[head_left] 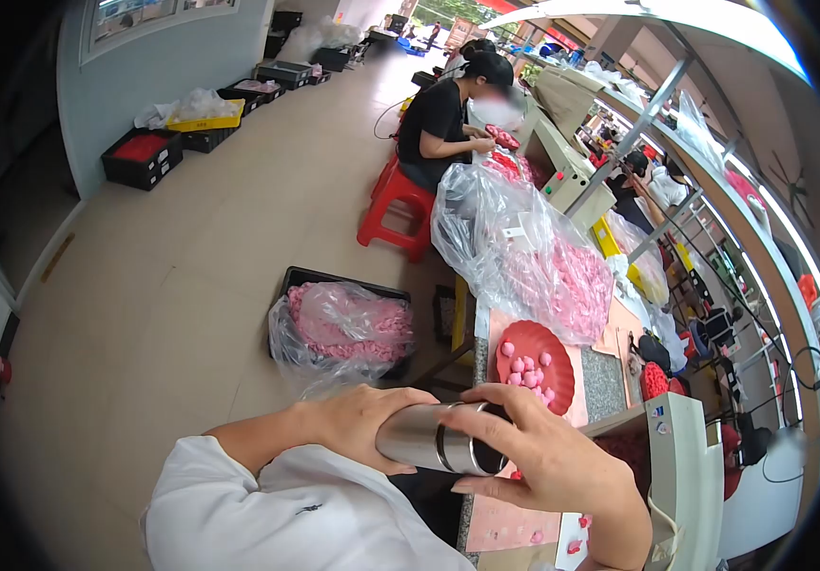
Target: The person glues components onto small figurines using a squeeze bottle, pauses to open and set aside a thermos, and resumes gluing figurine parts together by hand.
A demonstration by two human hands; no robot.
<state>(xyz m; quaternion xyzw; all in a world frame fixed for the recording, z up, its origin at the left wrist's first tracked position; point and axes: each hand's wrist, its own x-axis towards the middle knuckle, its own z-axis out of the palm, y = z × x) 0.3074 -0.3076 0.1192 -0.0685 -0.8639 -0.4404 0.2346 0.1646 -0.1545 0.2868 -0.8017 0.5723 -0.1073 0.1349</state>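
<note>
Steel flask (pixel 415 440) held aloft in front of the wearer, lying nearly level, just off the near part of the counter's (pixel 604 383) left edge. Its dark end points toward the counter; whether that end is an open mouth or a dark cap, cannot tell.

Left hand (pixel 358 423): closed round the flask body, fingers on the upper side, thumb side below. Right hand (pixel 548 457): half open, cupped about the dark end, fingers over the upper side, thumb underneath; firmness of its hold cannot be told.

On the counter, just beyond the right hand: red scalloped dish (pixel 563 369) by the left edge, containing small pink pieces (pixel 529 364). Farther along, a large clear bag (pixel 486 214) with pink contents, overhanging the left edge. Beige machine (pixel 684 457) near the right edge.

Floor, left of counter: black crate (pixel 348 280) carrying bagged pink material. Beyond, a person (pixel 432 119) seated on a red stool (pixel 393 202), both hands at pink-red pieces.
</note>
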